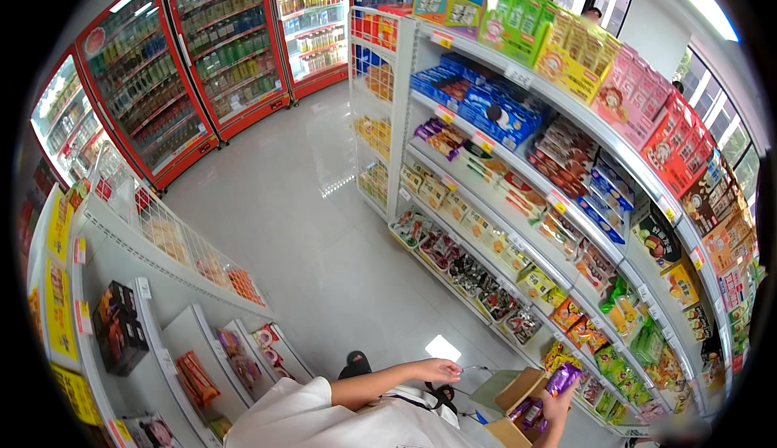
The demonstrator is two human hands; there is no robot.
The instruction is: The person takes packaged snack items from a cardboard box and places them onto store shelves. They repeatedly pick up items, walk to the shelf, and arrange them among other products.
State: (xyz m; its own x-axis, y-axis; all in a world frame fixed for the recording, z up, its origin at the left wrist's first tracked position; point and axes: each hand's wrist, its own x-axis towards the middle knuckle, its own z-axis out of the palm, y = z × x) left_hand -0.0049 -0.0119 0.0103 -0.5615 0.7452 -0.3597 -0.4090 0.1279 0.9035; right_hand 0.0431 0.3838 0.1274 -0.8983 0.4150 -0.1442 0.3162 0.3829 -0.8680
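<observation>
My right hand (556,404) grips a purple-wrapped snack pack (563,379) just above an open cardboard box (521,388). More purple packs (534,414) lie inside the box, whose flaps stand up. Left of the box, my left hand (445,370) has its fingers curled at a thin wire handle (475,368), which seems to belong to a basket or cart partly hidden under the box. Whether the fingers close on the wire is not clear.
Snack shelves (461,121) with boxes and packets curve along the right. Lower shelves (155,326) stand at the left. Red-framed drink coolers (159,93) line the back, beyond a grey tiled floor (285,217). A person's head (593,14) shows behind the right shelf.
</observation>
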